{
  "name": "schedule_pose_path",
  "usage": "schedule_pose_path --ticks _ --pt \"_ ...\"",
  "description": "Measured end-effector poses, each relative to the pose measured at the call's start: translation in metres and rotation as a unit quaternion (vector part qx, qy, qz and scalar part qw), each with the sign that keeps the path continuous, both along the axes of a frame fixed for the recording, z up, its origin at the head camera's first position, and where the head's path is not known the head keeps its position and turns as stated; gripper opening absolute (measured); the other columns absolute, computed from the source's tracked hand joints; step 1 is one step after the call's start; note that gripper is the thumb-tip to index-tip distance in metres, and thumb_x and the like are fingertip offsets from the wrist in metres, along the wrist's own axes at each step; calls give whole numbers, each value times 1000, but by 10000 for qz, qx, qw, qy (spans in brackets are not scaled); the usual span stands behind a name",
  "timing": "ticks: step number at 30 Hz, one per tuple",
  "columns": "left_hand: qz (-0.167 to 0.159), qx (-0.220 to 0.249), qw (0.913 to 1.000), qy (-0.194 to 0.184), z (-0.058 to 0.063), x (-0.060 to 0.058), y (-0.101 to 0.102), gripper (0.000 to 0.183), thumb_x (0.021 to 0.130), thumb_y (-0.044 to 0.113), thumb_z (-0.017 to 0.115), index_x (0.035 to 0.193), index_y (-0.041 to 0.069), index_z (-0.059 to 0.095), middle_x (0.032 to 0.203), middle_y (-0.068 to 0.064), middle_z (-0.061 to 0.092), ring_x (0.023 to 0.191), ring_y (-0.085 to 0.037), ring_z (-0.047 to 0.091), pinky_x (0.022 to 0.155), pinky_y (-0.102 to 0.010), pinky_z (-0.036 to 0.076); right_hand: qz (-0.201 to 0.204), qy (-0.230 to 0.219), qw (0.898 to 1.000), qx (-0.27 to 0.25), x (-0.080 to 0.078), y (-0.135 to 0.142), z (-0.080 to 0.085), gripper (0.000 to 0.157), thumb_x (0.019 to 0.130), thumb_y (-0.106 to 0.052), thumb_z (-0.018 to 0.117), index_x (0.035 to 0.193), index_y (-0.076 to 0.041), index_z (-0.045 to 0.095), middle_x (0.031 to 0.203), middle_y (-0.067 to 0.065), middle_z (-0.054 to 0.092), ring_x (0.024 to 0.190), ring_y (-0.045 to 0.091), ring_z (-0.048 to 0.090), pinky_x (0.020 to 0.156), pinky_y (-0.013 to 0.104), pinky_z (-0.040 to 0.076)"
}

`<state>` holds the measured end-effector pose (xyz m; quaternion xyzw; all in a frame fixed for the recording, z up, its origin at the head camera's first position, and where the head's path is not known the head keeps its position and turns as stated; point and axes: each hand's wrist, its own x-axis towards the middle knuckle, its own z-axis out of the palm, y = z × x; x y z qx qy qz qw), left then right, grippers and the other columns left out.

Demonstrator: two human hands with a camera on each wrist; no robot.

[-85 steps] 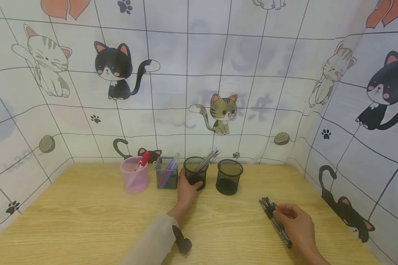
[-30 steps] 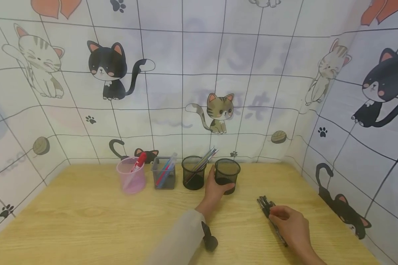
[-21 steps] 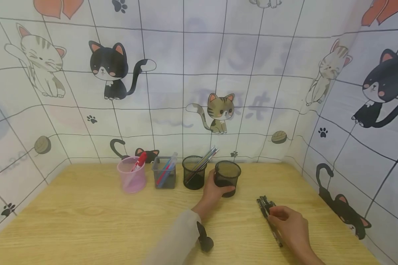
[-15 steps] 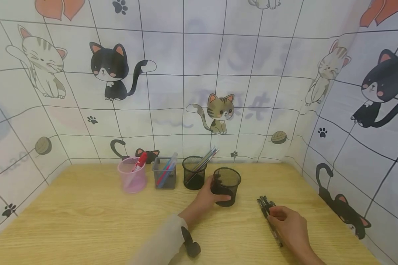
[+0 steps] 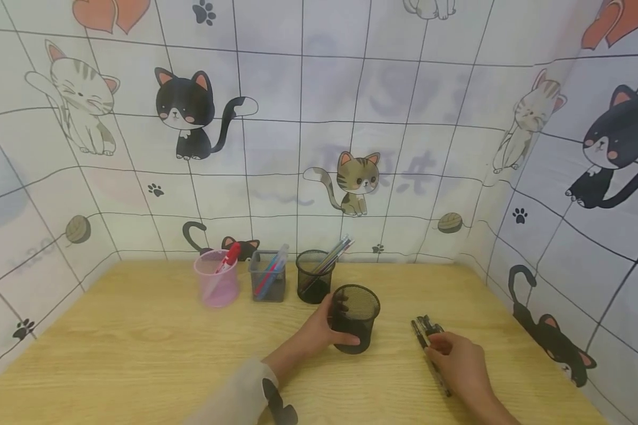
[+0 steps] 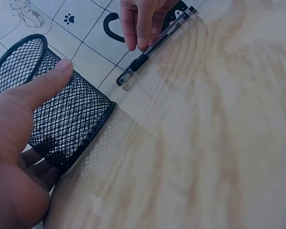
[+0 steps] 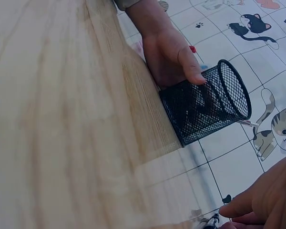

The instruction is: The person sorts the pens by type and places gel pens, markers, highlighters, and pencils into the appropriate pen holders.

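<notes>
My left hand (image 5: 313, 332) grips an upright round black mesh pen cup (image 5: 357, 323) from its left side, thumb in front and fingers round the far side. In the left wrist view, the mesh cup (image 6: 76, 112) shows its base at the tabletop, with the thumb across its wall. My right hand (image 5: 462, 365) pinches several black-and-clear gel pens (image 5: 421, 335) lying slantwise on the table to the cup's right. Its thumb and forefinger meet over the pens, and the palm hides part of them.
Along the back of the wooden table (image 5: 154, 348) stand a pink cup (image 5: 218, 289) with a red marker, a square grey mesh holder (image 5: 268, 292) with colored pens, and a black mesh cup (image 5: 313, 292) with thin pens. A cat-patterned covering (image 5: 271, 147) lines the walls.
My left hand has gone from the black cup with thin pens to the bare one and drawn that forward, out of the back row. The right hand stays at the pens with slight shifts.
</notes>
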<state>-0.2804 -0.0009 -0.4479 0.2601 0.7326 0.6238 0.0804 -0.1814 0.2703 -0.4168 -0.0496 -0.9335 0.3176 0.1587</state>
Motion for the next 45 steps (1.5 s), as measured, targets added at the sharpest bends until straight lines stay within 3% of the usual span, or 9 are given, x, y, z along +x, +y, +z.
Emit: schedule_pose_path --ticks 9,16,25,31,37,41,45 --pt "7 -166 9998 75 1 1 -3 94 70 17 87 146 19 32 132 -9 50 118 -28 49 98 -49 38 125 78 9999 55 -2 -4 -2 23 77 -5 76 97 6 69 80 7 70 76 24 67 69 40 54" --pt "-265 118 9994 193 -2 -2 -2 89 71 13 86 144 13 35 133 -15 51 122 -26 48 105 -44 33 256 45 9993 268 -3 -9 -3 23 76 -5 77 94 6 69 75 4 68 67 18 64 58 33 52" --pt "-246 133 9995 160 -3 0 -2 90 70 14 86 144 14 35 133 -16 51 122 -29 48 104 -45 33 202 -267 9985 429 -7 -16 -5 20 76 -9 77 88 6 70 71 3 66 59 12 56 49 24 45" --pt "-288 138 9993 185 -1 0 -2 91 72 13 85 146 13 32 134 -16 50 123 -28 48 105 -46 32 299 -445 9979 361 -10 -18 -2 15 78 -7 72 85 7 71 77 16 69 65 22 65 52 29 53" --pt "-282 116 9993 214 -4 0 -2 90 72 13 85 145 14 33 133 -16 50 122 -28 48 104 -46 33 194 -674 9970 313 -11 -16 -1 16 77 -8 70 87 5 71 83 18 69 81 35 66 63 37 55" --pt "-278 117 9993 218 -4 0 -3 90 72 13 85 146 13 33 133 -17 50 123 -29 48 105 -47 33 165 -553 9981 200 -11 -16 1 18 76 -9 72 87 5 71 83 19 69 75 29 65 59 33 54" --pt "-274 48 9994 206 -1 -1 -3 91 72 16 85 146 15 33 133 -17 51 122 -28 48 105 -46 33 157 -282 9995 -35 -12 -16 8 19 78 -9 73 88 6 71 80 15 69 56 14 57 45 24 46"
